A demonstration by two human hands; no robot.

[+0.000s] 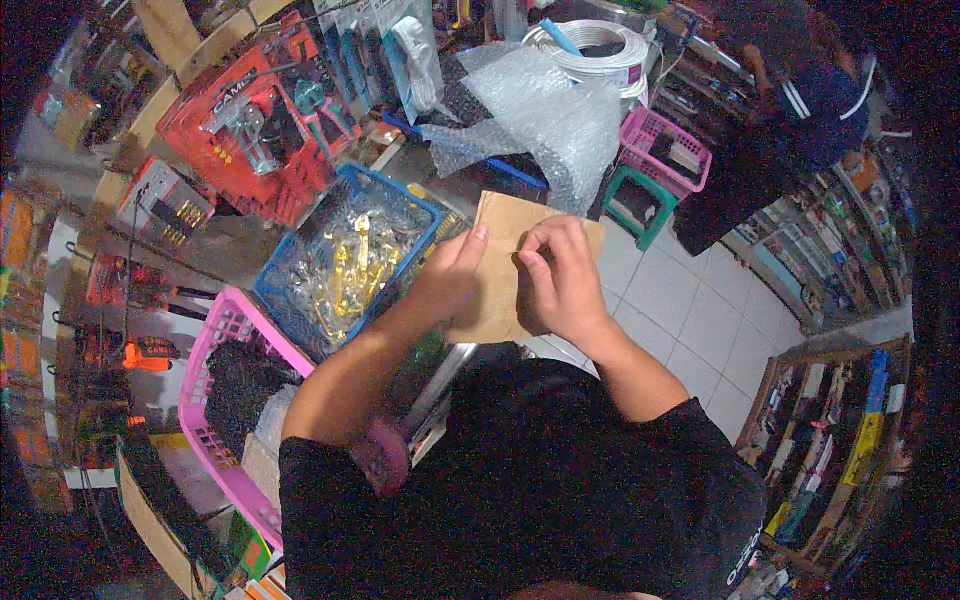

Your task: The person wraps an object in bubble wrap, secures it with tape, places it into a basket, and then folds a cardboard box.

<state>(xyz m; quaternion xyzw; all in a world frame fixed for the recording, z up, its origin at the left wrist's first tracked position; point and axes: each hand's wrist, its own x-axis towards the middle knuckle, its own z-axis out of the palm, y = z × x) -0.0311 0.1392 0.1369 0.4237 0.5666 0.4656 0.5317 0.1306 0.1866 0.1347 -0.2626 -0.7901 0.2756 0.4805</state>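
Flat brown paper (501,275), with what look like layered edges at its upper left, is held in front of my chest. My left hand (450,278) grips its left side, the thumb lying on top and the other fingers hidden underneath. Over the right part of the paper is my right hand (566,280), its thumb and fingertips drawn together in a pinch. Whether anything small sits between those fingertips cannot be made out. Just left of my left hand stands a blue basket (268,262) full of gold and silver metal pieces in clear plastic.
A pink basket (200,400) holds black items at the left. Bubble wrap (545,105) and a white cable coil (590,50) lie ahead. Beyond the paper, a small pink basket (665,125) rests near a green stool (640,205). Another person (820,110) is at far right by shelves.
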